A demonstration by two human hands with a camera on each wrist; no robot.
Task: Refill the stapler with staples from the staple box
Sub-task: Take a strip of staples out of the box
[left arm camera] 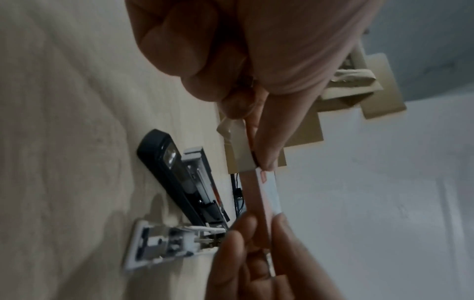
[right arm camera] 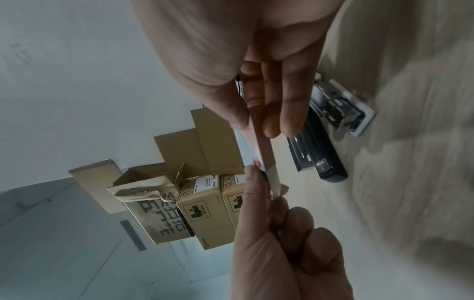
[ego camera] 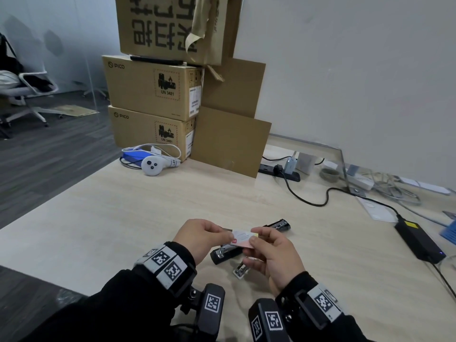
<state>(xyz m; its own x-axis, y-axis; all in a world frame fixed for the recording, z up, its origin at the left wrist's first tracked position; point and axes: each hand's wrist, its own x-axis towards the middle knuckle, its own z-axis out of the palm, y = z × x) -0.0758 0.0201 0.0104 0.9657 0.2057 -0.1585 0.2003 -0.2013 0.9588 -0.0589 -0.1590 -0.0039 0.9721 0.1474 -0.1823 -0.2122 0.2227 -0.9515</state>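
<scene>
The desk [ego camera: 123, 218] carried the opened stapler [ego camera: 223, 253] at lower centre of the frame, directly beneath both hands. Above it, the staple box [ego camera: 243, 239] ran lengthwise between them: left hand [ego camera: 199, 239] pinching its open flap end, right hand [ego camera: 274, 255] pinching the other.

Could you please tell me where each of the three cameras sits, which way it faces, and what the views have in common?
Head: worn on the head, looking forward and down at the table; shows both forearms, left hand and right hand holding the staple box.
Left wrist: looks along the left hand toward the staple box and opened stapler.
Right wrist: looks along the right hand toward the staple box.
Shared: all show box, stapler and both hands.
</scene>
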